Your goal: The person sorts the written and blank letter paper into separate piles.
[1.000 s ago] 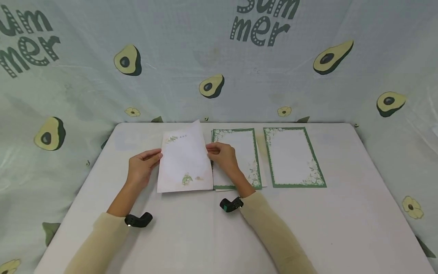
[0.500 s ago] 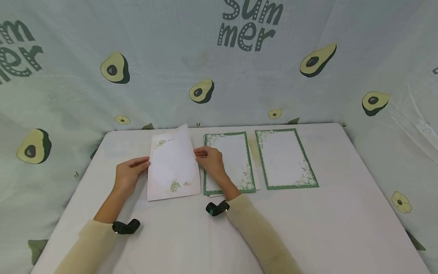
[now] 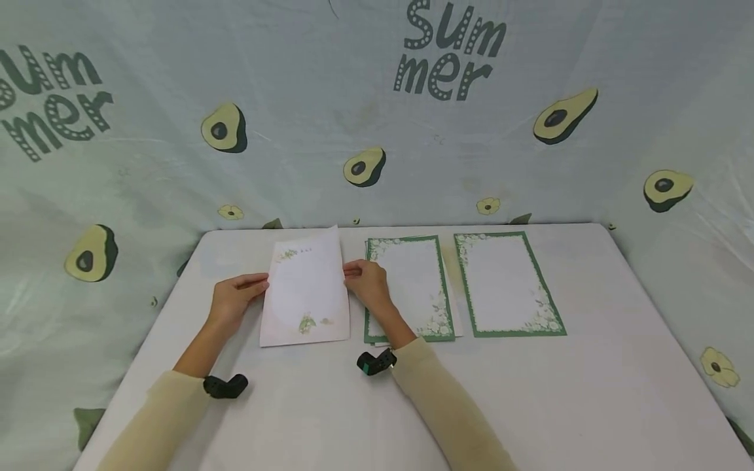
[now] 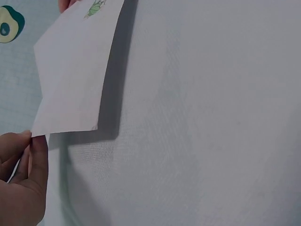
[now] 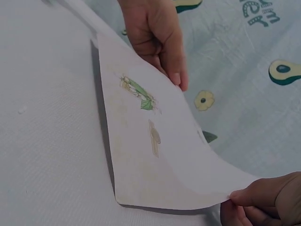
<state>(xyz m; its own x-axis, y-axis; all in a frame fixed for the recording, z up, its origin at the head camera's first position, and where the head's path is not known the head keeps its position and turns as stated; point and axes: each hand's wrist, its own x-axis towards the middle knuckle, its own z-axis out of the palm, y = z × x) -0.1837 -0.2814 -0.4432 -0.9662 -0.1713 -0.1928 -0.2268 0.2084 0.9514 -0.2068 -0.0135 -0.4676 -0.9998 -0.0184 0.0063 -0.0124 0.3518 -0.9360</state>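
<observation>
- left hand (image 3: 232, 303) and right hand (image 3: 370, 286): fingers pinching opposite side edges of a printed white sheet (image 3: 306, 294).
- printed white sheet: partly lifted off the worktop (image 3: 306, 412), left of centre.
- right of it: a green-bordered stack (image 3: 406, 281); beyond, a single green-bordered sheet (image 3: 503, 284).

Avocado-print cloth (image 3: 306, 131) behind white table (image 3: 589, 405)

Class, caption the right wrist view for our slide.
Left hand and right hand hold a bowed sheet bearing green print.
</observation>
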